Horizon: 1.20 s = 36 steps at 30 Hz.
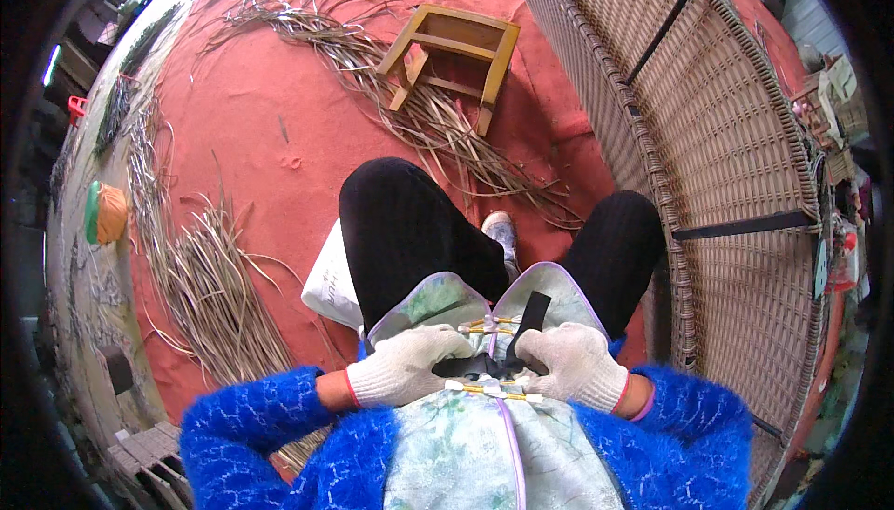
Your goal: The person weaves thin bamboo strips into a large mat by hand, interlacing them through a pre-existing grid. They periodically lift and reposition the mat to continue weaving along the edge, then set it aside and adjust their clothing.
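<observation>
Both my hands wear white knit gloves and meet at my waist, over a pale floral vest [456, 445] with toggle fastenings. My right hand [579, 366] is closed on a black belt [531, 319], whose loose end sticks up past the thumb. On the other side my left hand [410, 364] is also closed, its fingertips at the dark belt part near the middle. Just above and below the belt are yellow-and-white toggle loops [494, 389]. The belt's fastening is partly hidden by the gloves and vest.
A large woven wicker panel [726, 137] stands close on my right. Ahead, a small wooden stool [452, 49] lies tipped over on long flat strips [335, 44]. More strips [214, 286] lie in a bundle at left on the red floor covering [270, 147]. A white bag [331, 282] is beside my left leg.
</observation>
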{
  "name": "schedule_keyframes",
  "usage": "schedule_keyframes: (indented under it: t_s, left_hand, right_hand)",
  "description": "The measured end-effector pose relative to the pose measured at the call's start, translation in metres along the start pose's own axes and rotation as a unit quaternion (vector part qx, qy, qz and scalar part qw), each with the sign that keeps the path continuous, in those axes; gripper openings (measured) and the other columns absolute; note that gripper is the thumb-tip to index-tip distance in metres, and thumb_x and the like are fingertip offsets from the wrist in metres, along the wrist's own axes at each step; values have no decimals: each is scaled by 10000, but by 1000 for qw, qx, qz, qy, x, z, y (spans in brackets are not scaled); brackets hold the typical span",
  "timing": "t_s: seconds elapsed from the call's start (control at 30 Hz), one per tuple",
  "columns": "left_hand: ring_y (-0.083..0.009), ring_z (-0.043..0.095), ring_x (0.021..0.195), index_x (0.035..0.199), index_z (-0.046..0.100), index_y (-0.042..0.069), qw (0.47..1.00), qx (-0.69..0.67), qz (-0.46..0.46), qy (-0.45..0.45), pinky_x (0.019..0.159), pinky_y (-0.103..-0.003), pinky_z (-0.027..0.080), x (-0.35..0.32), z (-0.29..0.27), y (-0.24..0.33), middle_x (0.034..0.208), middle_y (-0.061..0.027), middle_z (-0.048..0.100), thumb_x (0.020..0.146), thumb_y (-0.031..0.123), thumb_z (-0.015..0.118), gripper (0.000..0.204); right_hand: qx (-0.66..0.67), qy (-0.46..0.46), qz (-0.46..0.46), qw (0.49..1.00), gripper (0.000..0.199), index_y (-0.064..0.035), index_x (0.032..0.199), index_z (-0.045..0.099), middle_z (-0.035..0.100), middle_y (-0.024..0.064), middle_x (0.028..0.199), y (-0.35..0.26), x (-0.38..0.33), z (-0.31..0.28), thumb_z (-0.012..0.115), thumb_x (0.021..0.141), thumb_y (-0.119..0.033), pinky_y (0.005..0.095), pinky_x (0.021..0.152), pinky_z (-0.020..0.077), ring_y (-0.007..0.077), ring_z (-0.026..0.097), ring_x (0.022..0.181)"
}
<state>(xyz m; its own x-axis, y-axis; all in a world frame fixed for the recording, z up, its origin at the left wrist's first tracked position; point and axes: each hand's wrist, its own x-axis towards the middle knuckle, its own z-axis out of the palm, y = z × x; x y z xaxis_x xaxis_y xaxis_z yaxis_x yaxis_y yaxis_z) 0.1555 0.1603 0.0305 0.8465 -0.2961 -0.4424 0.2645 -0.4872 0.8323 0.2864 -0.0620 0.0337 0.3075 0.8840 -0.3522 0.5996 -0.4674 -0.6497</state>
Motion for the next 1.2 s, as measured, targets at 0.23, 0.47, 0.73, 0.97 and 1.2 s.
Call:
schedule_keyframes:
  t_s: [0.23, 0.47, 0.73, 0.97, 1.2]
  left_hand:
    - [-331, 604, 1007, 1094, 618, 5, 999, 2, 14, 31, 886, -386, 477, 2, 8, -3, 1050, -178, 623, 834, 313, 705, 412]
    - [-321, 601, 1075, 1134, 638, 20, 999, 7, -33, 22, 954, -388, 461, 3, 12, -4, 1127, -179, 637, 835, 309, 716, 424]
    - [-327, 613, 1026, 1103, 635, 33, 997, 20, 12, 69, 907, -394, 478, 0, 16, -5, 1087, -153, 640, 834, 273, 710, 368]
    - [-272, 626, 1025, 1261, 578, 84, 997, -56, -51, 32, 895, -368, 491, -9, -1, 5, 1128, -138, 628, 850, 316, 710, 490]
    - [-224, 658, 932, 1141, 668, 73, 970, -66, -235, 16, 835, -322, 512, -41, -21, -5, 1021, -134, 689, 892, 423, 638, 431]
  right_hand:
    - [-11, -4, 10, 1000, 266, -143, 850, 637, 646, 90, 684, 2, 0, 2, 727, 704, -346, 423, 610, 488, 298, 653, 674]
    - [27, 17, -15, 999, 226, -156, 836, 621, 644, 114, 682, 2, 3, 0, 691, 737, -346, 454, 612, 492, 327, 651, 675]
    - [26, -34, 10, 999, 228, -155, 831, 624, 651, 110, 686, 1, 6, -1, 685, 740, -354, 453, 611, 492, 327, 654, 677]
    - [33, 14, 30, 999, 197, -142, 886, 653, 665, 119, 719, 0, 1, -6, 664, 752, -286, 434, 635, 512, 321, 669, 707]
    - [355, 83, 162, 917, 149, -42, 894, 634, 622, 107, 709, 51, -23, -15, 536, 880, -153, 338, 584, 494, 181, 627, 633]
